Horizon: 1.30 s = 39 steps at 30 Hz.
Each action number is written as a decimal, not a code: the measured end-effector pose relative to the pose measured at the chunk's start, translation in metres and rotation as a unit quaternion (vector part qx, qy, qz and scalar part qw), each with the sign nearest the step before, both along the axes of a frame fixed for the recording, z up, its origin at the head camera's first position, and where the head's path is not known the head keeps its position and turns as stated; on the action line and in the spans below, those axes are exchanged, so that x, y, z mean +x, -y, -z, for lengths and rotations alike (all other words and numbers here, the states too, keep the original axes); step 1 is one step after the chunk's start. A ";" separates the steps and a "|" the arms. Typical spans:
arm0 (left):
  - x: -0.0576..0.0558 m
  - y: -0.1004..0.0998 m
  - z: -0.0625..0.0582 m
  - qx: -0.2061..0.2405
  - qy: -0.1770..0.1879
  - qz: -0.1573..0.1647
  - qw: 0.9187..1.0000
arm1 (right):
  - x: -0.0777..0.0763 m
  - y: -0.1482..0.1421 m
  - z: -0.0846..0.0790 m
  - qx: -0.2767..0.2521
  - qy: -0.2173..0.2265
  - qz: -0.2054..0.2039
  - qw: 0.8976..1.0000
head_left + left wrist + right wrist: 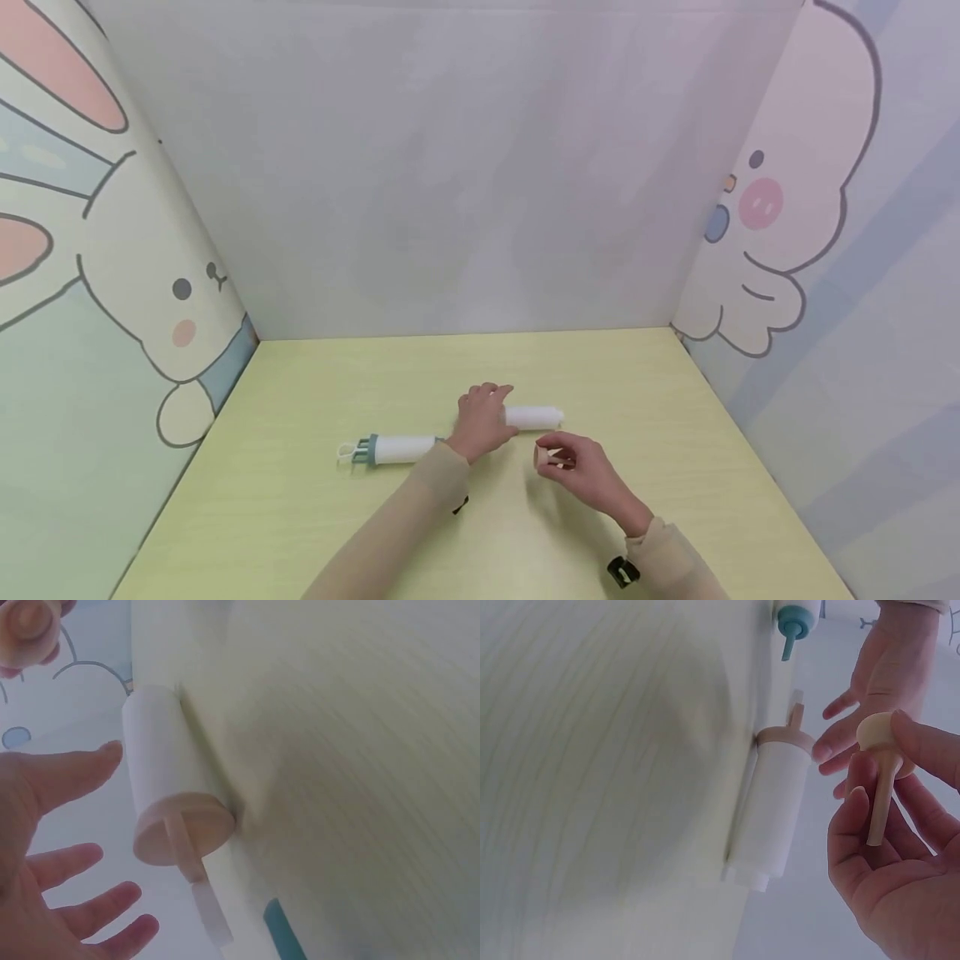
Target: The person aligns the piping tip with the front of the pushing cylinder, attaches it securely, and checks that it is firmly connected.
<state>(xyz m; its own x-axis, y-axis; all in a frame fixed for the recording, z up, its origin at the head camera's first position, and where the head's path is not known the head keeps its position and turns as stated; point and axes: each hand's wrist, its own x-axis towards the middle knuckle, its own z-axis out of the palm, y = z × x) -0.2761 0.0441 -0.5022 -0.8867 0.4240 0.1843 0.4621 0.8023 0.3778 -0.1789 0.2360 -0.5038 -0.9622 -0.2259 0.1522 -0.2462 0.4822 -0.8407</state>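
the cap is pinched by the right hand, with the thumb and bent fingers brought in about its round head and stem. the hand is reached in from the lower right, and the cap is held up above the table, on the near side of the bottle. nothing is gripped by the left hand: its fingers are splayed and loosely stretched, the gap between thumb and fingers wide, and it is held over the left part of the bottle. whether the bottle is touched cannot be told. the bottle is laid on its side on the table. farther left, a second bottle is also laid flat, its right end partly covered by the left sleeve

from the head, the bottle's left end is hidden by the hand; in the left wrist view a beige collar is shown there, crossed by a bar. in the right wrist view the cap's stem is seen turned toward the palm, and a teal nozzle is shown on the second bottle. the loop at that bottle's far left is shown only from the head
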 end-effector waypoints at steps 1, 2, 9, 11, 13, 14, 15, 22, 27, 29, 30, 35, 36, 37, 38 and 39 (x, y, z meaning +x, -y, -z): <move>-0.001 -0.003 0.000 -0.010 0.011 -0.001 1.000 | 0.000 -0.001 0.000 0.000 0.001 0.000 1.000; -0.002 -0.007 0.001 -0.019 0.020 -0.002 1.000 | 0.001 -0.001 0.000 -0.001 0.001 0.001 1.000; -0.006 -0.021 0.008 -0.046 0.024 0.011 0.999 | 0.002 -0.003 -0.002 0.008 0.001 0.019 1.000; -0.008 -0.023 0.010 -0.049 0.020 0.013 0.999 | 0.002 -0.003 -0.003 0.008 0.000 0.021 1.000; -0.008 -0.024 0.011 -0.054 0.023 0.015 0.998 | 0.003 -0.003 -0.003 0.004 -0.002 0.022 1.000; -0.008 -0.025 0.012 -0.055 0.027 0.016 0.998 | 0.003 -0.004 -0.003 0.004 -0.001 0.023 1.000; -0.008 -0.026 0.012 -0.054 0.031 0.016 0.998 | 0.004 -0.004 -0.004 0.007 -0.002 0.023 1.000; -0.007 -0.029 0.011 -0.063 0.054 0.025 0.996 | 0.005 -0.009 -0.002 0.003 -0.007 0.015 1.000; -0.008 -0.031 0.013 -0.081 0.063 0.024 0.994 | 0.003 -0.011 0.001 0.000 -0.018 0.008 1.000; -0.008 -0.032 0.015 -0.085 0.063 0.021 0.994 | 0.003 -0.012 0.001 0.001 -0.017 0.008 1.000; -0.008 -0.032 0.016 -0.084 0.063 0.021 0.994 | 0.004 -0.012 0.001 0.003 -0.016 0.009 1.000; -0.009 -0.033 0.019 -0.084 0.058 0.022 0.995 | 0.007 -0.013 0.001 0.011 -0.011 0.014 1.000; -0.009 -0.034 0.019 -0.084 0.059 0.022 0.994 | 0.007 -0.014 0.002 0.012 -0.010 0.015 1.000; -0.008 -0.034 0.019 -0.085 0.059 0.021 0.994 | 0.008 -0.014 0.002 0.012 -0.009 0.014 1.000; -0.008 -0.034 0.019 -0.084 0.059 0.020 0.995 | 0.008 -0.014 0.002 0.012 -0.008 0.013 1.000; -0.007 -0.034 0.019 -0.082 0.058 0.018 0.995 | 0.008 -0.015 0.002 0.014 -0.009 0.013 1.000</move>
